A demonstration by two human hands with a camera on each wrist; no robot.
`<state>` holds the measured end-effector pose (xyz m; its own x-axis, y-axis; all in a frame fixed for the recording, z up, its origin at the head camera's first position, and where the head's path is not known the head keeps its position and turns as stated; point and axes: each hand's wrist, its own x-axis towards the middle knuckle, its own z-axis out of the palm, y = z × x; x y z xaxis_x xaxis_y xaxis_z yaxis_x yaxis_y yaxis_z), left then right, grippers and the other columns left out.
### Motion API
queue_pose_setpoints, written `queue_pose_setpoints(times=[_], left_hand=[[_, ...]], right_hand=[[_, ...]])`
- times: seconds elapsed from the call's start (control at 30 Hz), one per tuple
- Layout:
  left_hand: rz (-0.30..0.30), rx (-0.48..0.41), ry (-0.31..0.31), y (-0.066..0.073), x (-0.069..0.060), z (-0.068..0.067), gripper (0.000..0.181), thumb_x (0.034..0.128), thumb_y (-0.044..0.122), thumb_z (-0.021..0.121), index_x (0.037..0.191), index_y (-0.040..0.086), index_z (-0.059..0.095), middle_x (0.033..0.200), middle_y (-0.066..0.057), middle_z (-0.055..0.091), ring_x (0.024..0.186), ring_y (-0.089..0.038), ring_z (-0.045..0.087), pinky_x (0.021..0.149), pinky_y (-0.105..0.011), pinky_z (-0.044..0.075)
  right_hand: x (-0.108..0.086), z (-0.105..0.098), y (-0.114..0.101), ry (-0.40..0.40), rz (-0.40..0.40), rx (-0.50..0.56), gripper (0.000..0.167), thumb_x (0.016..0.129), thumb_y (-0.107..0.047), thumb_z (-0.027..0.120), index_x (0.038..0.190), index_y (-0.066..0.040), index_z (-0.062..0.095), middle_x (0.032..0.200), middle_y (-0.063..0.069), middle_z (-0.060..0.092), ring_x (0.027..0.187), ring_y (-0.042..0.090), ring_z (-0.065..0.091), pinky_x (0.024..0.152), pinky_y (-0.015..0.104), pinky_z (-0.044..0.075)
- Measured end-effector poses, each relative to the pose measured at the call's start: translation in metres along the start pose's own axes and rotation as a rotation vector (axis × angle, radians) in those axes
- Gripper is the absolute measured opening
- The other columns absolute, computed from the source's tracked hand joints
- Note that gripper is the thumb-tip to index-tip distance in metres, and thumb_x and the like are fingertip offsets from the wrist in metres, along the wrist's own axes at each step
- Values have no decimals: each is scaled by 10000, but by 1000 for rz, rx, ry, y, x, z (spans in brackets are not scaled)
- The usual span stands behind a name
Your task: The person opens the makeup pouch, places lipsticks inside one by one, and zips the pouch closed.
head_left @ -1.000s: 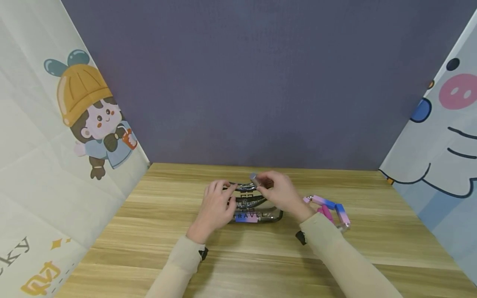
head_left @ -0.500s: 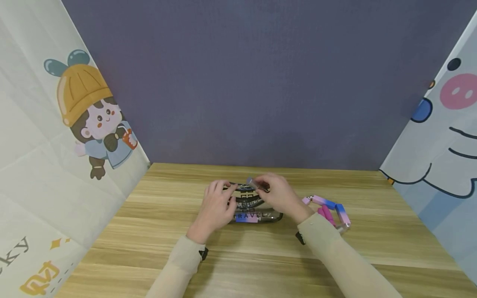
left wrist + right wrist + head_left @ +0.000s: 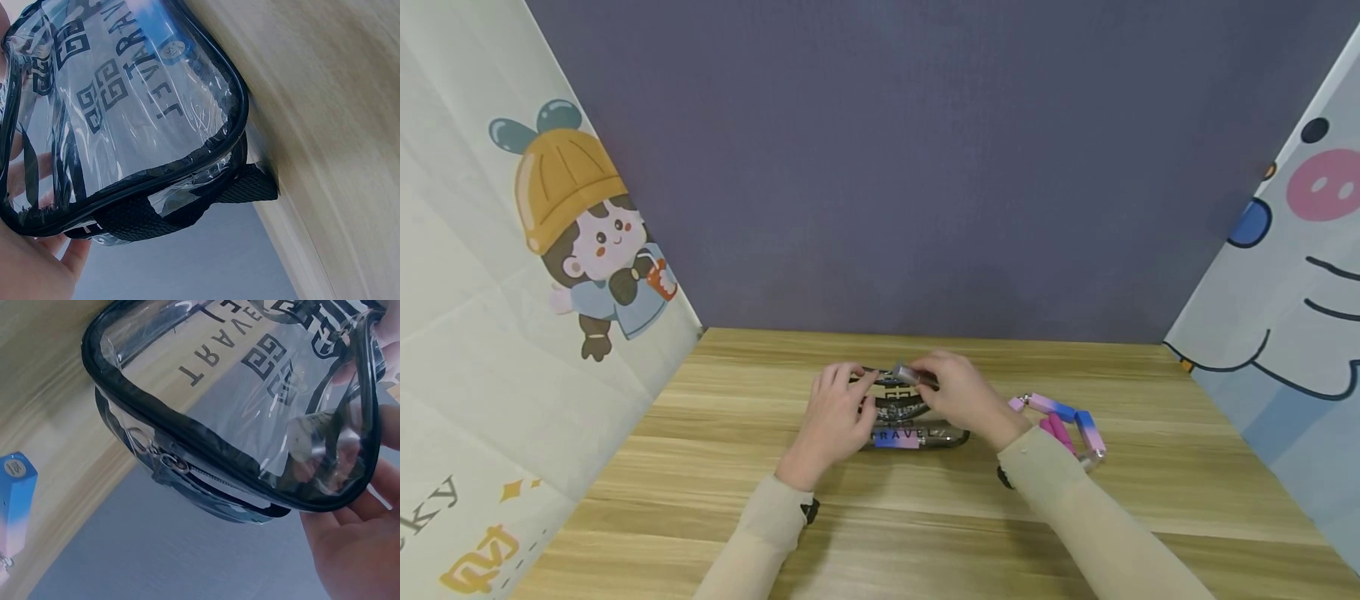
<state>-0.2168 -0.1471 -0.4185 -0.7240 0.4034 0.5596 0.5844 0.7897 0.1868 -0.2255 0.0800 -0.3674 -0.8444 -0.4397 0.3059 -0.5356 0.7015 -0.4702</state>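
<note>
Two-handed, mid-frame: pinching silver tube in right hand. Steadying TRAVEL pouch, apparently, with left hand, fingers wide.

pouch: clear, black-trimmed | silvery tube: slanted, at pouch's far edge

Clear pouch: "TRAVEL" in black capitals, plus a square logo built of G-like shapes. Same pair legible from the right wrist view. Left wall sheet: black script, I get "ky", rest cut off at the edge; orange stylised lettering below, can't read it. Small round end labels on the bagged tube and the blue-pink tube: print too small.
</note>
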Motion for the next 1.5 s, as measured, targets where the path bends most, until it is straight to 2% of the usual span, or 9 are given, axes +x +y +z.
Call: queue_pose_setpoints(times=[0.47, 1.1, 1.17, 1.37, 1.5], left_hand=[[0, 0, -2, 1, 0, -1, 416, 965, 213, 517, 1321, 60, 668, 1245, -103, 569, 1168, -297, 471, 989, -484, 399], [0, -6, 7, 0, -1, -1, 411, 954, 208, 529, 1308, 56, 675, 1236, -102, 569, 1166, -301, 475, 980, -482, 403], [-4, -6, 1, 0, 0, -1, 413, 954, 206, 527, 1312, 59, 673, 1240, -101, 566, 1169, -300, 472, 980, -482, 400], [-6, -6, -11, 0, 0, -1, 417, 964, 203, 514, 1328, 66, 665, 1245, -108, 565, 1173, -304, 469, 978, -481, 395], [-3, -5, -8, 0, 0, -1, 414, 964, 198, 514, 1326, 68, 666, 1243, -110, 567, 1172, -306, 472, 973, -478, 397]], right_hand=[[1, -4, -8, -63, 10, -85, 338, 908, -34, 721, 1242, 6, 689, 1069, 46, 666, 896, 140, 622, 819, 314, 565], [0, -4, -8, -58, 7, -89, 319, 917, -45, 713, 1233, -7, 698, 1073, 40, 668, 889, 133, 617, 802, 309, 561], [0, -4, -8, -57, 7, -91, 329, 915, -50, 717, 1239, -5, 695, 1090, 51, 673, 919, 156, 633, 828, 328, 565], [-1, -4, -6, -54, 5, -101, 379, 918, -75, 717, 1286, 4, 665, 1245, 125, 666, 1150, 289, 638, 984, 425, 523], [-1, -4, -6, -54, -2, -100, 379, 925, -85, 712, 1290, 6, 662, 1256, 129, 663, 1166, 295, 633, 993, 426, 517]])
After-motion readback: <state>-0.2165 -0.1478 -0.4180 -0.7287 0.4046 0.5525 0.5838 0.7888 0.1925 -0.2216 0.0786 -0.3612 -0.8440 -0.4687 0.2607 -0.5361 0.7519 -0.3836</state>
